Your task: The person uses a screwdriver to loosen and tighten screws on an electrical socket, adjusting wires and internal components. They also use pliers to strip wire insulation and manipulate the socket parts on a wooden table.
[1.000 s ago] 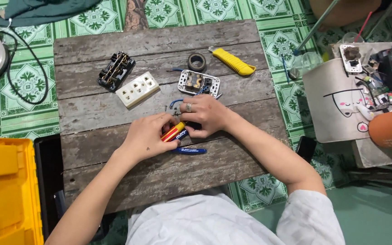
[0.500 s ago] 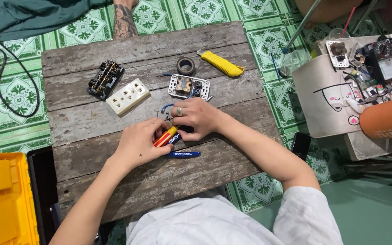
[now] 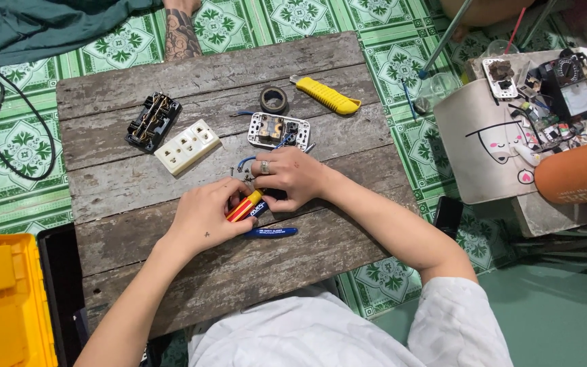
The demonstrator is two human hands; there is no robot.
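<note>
At the middle of the weathered wooden desk [image 3: 171, 95], the left hand [image 3: 205, 217] is seen curled around a screwdriver with a red and yellow handle [image 3: 244, 206], its grip clamped on that handle. The right hand [image 3: 293, 178], with a ring on one finger, is brought in from the other side until it touches the left; its fingers are folded together over something small at the screwdriver's tip, but what is pinched there cannot be told. Just below the two hands, a tool with blue handles [image 3: 270, 232] is laid flat on the planks. Directly behind the right hand, an opened white socket housing [image 3: 278, 130] with exposed parts and a blue wire is placed, and a few small dark screws [image 3: 239, 174] are scattered between it and the hands. Further back, a roll of black tape [image 3: 274, 99] and a yellow utility knife [image 3: 327, 95] are set side by side. Towards the left of the desk, a white multi-outlet faceplate [image 3: 186, 146] is found just beside a black socket insert with brass contacts [image 3: 153, 122]. A yellow toolbox [image 3: 1, 299] is seen on the floor at the lower left.
</note>
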